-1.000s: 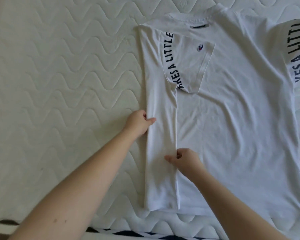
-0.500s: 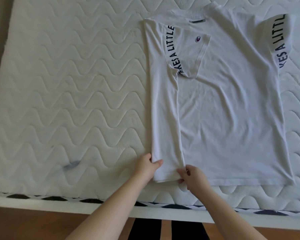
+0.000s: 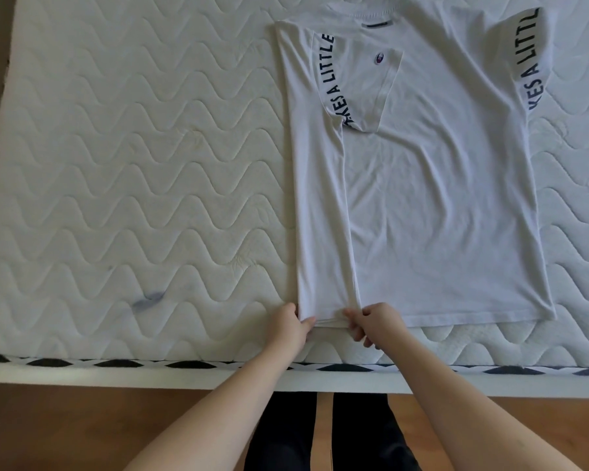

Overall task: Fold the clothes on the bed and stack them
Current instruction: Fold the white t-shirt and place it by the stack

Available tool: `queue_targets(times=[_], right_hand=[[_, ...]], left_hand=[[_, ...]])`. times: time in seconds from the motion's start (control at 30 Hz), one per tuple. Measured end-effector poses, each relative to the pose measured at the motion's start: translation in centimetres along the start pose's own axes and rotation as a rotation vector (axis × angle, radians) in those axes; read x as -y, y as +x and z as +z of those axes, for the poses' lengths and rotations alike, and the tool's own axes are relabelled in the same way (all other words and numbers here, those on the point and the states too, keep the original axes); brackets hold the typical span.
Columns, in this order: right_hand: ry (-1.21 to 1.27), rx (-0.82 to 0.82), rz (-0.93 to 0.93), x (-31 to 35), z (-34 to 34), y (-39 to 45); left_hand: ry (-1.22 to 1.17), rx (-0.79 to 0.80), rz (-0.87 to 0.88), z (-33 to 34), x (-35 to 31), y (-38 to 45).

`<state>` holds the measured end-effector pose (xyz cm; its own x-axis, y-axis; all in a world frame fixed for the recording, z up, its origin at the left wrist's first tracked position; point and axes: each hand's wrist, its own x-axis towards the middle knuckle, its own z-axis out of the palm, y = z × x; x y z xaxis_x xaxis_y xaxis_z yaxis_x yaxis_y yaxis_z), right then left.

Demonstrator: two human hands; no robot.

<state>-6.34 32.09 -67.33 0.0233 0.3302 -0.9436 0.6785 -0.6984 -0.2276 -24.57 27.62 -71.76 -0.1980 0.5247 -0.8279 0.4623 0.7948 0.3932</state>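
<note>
Garment: a white cotton short-sleeved T-shirt (image 3: 432,198) with dark block lettering running down each sleeve lies flat in the upper right of the frame, collar toward the top edge, hem toward the near edge of the bed.
Fold: the shirt's left-of-frame side is turned inward as a long narrow panel (image 3: 320,205) running from the shoulder down to the hem; its sleeve (image 3: 361,83), with a small round logo, lies on top of the chest area.
Other sleeve: the sleeve at the upper right (image 3: 532,59) lies spread out, its lettering reading "KES A LITTL" as far as it shows.
Left hand: the left hand (image 3: 289,326), lower centre of the frame, pinches the outer corner of the folded panel at the hem, thumb over the cloth and fingers curled beneath.
Right hand: the right hand (image 3: 376,322), just beside it to the right, grips the hem at the panel's inner edge with its fingers curled round the fabric.
Bed: a white quilted mattress (image 3: 133,164) with a wavy stitched pattern fills most of the frame; a small bluish-grey stain (image 3: 148,298) sits in its lower left part.
Edge: a band of black and white diamonds (image 3: 116,363) runs along the mattress's near side.
Floor: brown wooden flooring (image 3: 82,430) crosses the bottom of the frame, with the person's dark trousers (image 3: 286,436) between the forearms.
</note>
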Motion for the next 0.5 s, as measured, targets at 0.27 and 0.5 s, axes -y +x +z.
queue_targets(times=[0.27,0.5], right_hand=[[-0.14,-0.209,-0.058,-0.2,-0.9,0.5],[0.45,-0.12,-0.198,0.5,0.1,-0.3]], left_hand=[[0.268,-0.077,0.15,-0.8,1.2,-1.7],[0.562,-0.413,0.659,0.7,2.0,-2.1]])
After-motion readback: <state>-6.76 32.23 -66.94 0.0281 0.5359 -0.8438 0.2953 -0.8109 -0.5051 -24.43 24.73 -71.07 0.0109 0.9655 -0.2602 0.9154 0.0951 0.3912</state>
